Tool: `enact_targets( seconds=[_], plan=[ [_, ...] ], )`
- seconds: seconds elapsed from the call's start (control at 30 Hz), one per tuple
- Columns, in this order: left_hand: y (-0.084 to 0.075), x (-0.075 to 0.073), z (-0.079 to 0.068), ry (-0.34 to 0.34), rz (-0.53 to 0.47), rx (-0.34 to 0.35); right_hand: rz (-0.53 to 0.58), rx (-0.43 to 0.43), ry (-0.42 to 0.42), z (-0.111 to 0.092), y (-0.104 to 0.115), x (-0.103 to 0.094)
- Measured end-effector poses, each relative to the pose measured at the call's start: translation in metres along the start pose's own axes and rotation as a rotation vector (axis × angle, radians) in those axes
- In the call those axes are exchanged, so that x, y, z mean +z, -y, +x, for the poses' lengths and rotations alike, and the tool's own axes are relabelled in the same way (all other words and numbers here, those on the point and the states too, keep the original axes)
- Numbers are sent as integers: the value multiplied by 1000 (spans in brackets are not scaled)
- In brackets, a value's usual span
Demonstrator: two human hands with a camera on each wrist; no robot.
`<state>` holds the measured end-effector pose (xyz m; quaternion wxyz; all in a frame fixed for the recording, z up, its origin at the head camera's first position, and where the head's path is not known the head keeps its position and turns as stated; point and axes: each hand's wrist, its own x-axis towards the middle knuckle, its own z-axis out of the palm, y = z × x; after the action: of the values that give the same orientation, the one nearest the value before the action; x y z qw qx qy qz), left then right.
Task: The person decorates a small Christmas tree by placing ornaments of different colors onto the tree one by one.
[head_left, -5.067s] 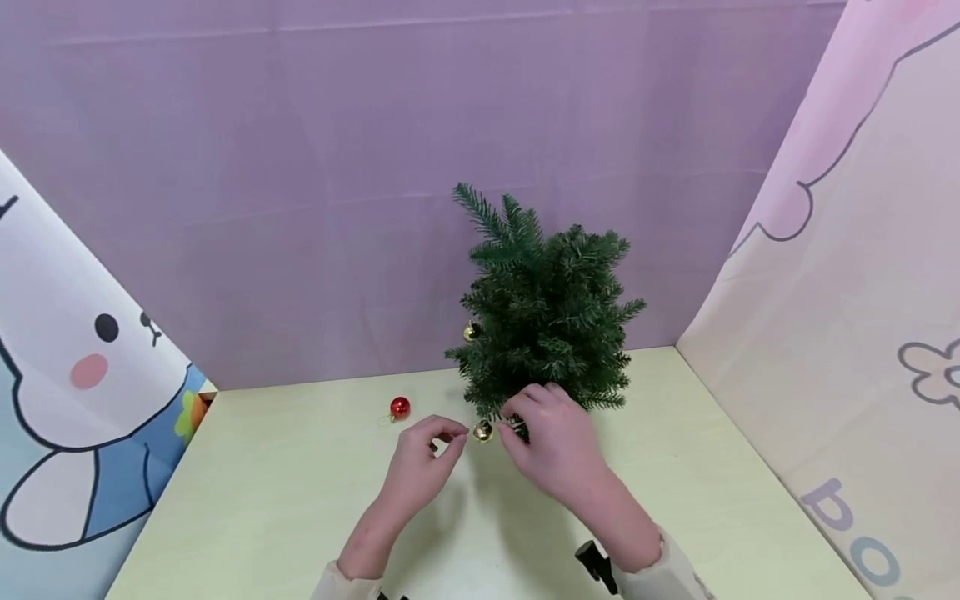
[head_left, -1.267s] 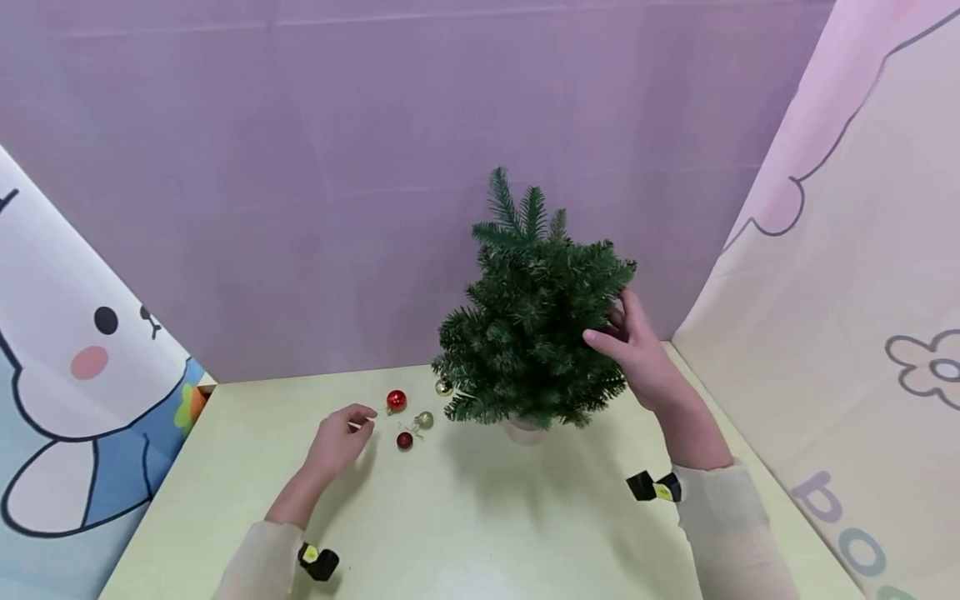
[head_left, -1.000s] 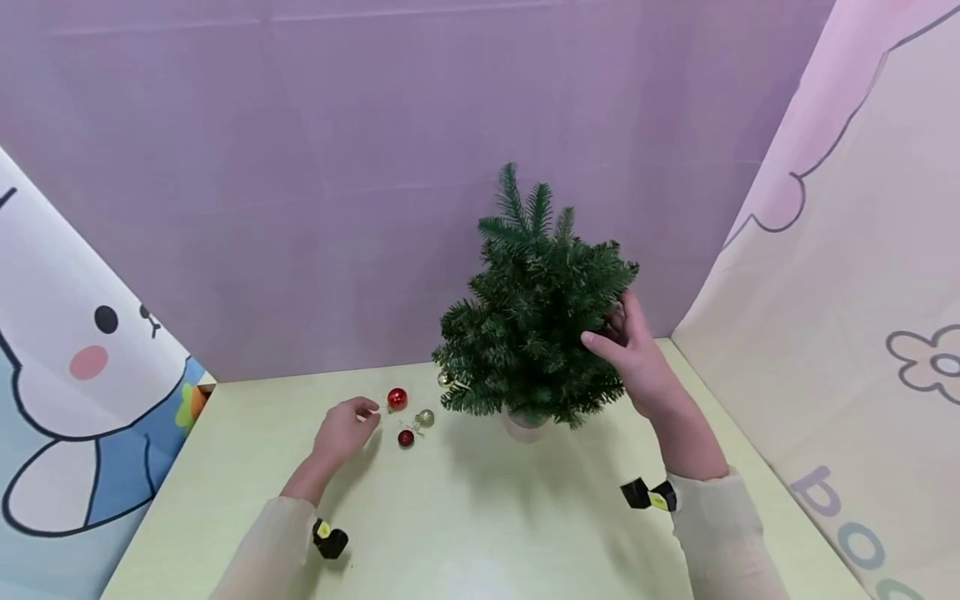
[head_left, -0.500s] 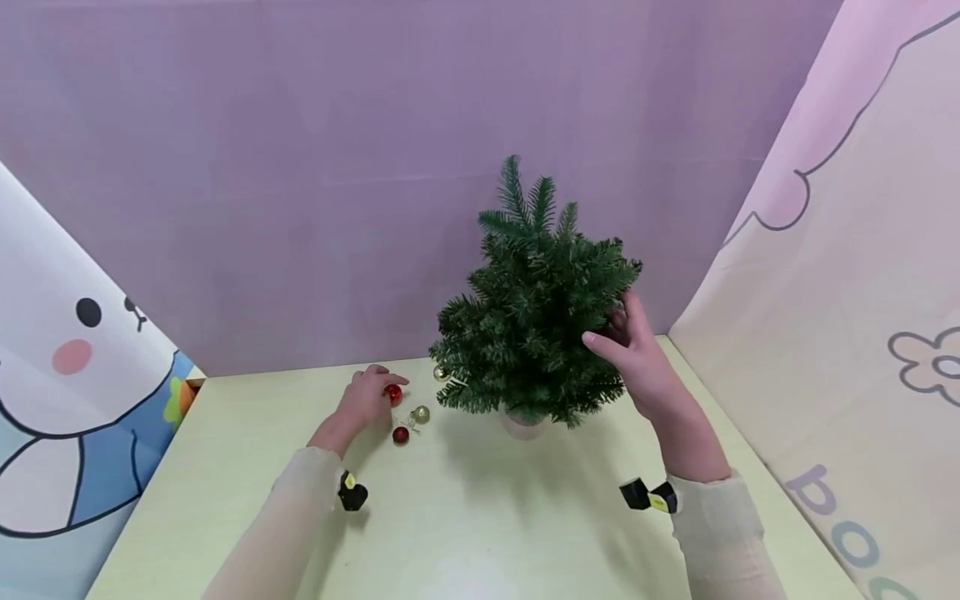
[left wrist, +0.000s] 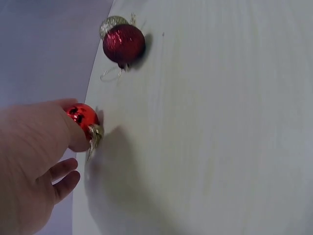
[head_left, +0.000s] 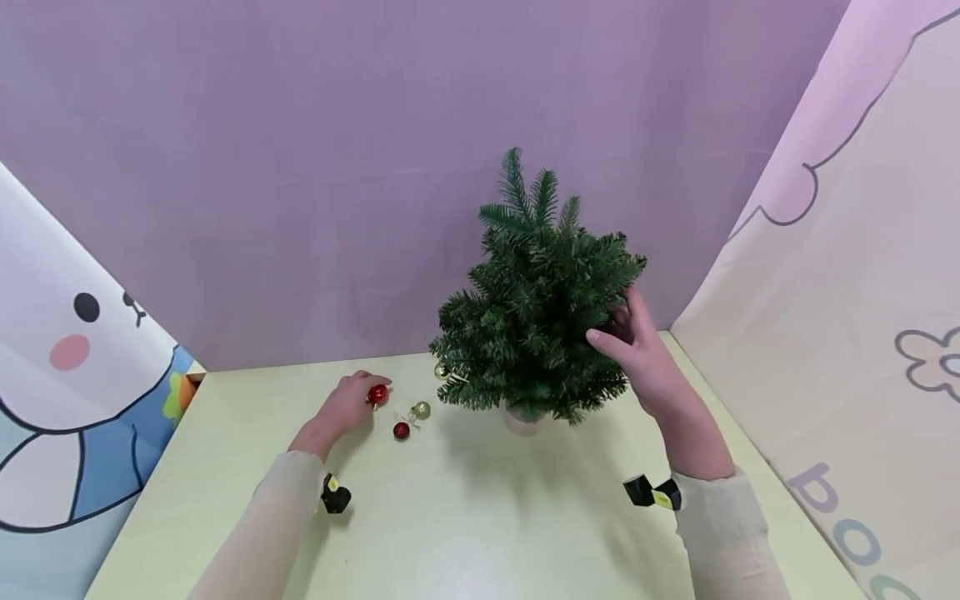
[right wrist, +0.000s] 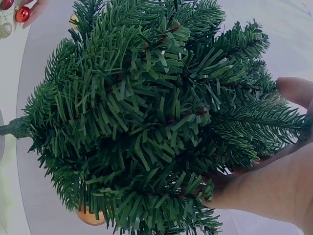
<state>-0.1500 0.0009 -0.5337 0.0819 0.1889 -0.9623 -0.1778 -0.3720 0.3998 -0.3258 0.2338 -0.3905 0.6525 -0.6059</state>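
My left hand (head_left: 347, 403) pinches a shiny red bauble (head_left: 378, 395) between thumb and fingers, low over the table's left half. In the left wrist view a gold tie hangs from this red bauble (left wrist: 82, 115), while two other fingers stay free of it. A small green Christmas tree (head_left: 528, 312) stands in a pale pot (head_left: 522, 422). At its right side my right hand (head_left: 643, 358) holds the branches, thumb in front and fingertips hidden in the foliage. The right wrist view shows that hand (right wrist: 274, 188) around the outer branches.
A dark red bauble (head_left: 401, 431) and a glittery gold bauble (head_left: 422, 410) lie close together between my left hand and the tree. A shiny gold bauble (head_left: 442, 371) shows at the tree's left edge. A purple cloth backdrop (head_left: 337, 183) rises behind the table.
My left hand has reached the red bauble, taken it between the fingers and drawn it slightly left. Seconds earlier both hands were at the tree's front; the right now keeps still at its side.
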Motion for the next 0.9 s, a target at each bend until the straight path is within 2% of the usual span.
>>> enact_targets(
  seconds=[0.13, 0.3, 0.57, 0.9],
  plan=[
    [12, 3, -6, -49, -33, -5, -5, 3, 3, 0, 2, -1],
    [22, 5, -13, -64, -71, -41, -4, -4, 7, 0, 1, -1],
    [22, 1, -19, -49, -169, -107, -5, 3, 7, 0, 3, 0],
    [23, 2, -17, -39, -239, -92, -1, -17, 10, 2, 2, 1]
  ],
)
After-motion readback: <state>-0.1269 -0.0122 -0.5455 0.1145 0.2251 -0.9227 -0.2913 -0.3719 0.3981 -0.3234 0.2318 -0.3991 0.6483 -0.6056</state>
